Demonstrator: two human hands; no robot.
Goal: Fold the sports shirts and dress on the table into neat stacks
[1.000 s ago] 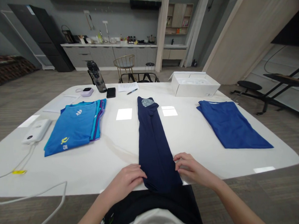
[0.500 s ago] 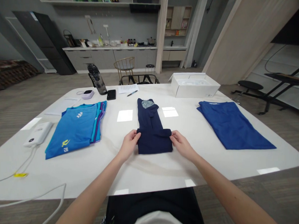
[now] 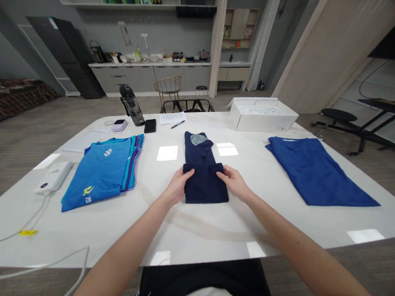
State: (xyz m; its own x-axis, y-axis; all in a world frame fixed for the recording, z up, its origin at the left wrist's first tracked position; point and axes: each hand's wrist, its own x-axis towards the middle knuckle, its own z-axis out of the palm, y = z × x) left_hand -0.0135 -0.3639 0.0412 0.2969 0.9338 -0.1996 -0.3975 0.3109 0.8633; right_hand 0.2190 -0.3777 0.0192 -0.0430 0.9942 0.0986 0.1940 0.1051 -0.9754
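Observation:
A navy shirt (image 3: 205, 185) lies on the white table (image 3: 122, 235) in front of me, folded into a narrow strip with its lower end turned up over itself. A pale patterned patch shows at its far end. My left hand (image 3: 179, 185) grips the left side of the turned-up part, thumb on top and fingers underneath. On the right side my right hand (image 3: 235, 181) pinches the same fold, its thumb lying over the cloth.
To the left is a stack of folded shirts (image 3: 101, 167), a bright blue one on top, beside a white power bank (image 3: 54, 177) with a cable. A folded blue garment (image 3: 315, 170) lies right. Farther back are a bottle (image 3: 133, 107), phone (image 3: 150, 126), pen (image 3: 177, 124) and white box (image 3: 262, 116).
The turned-up fold has moved a little away from me and lies flatter and squarer. Both thumbs now reach further over the cloth. The view has shifted slightly.

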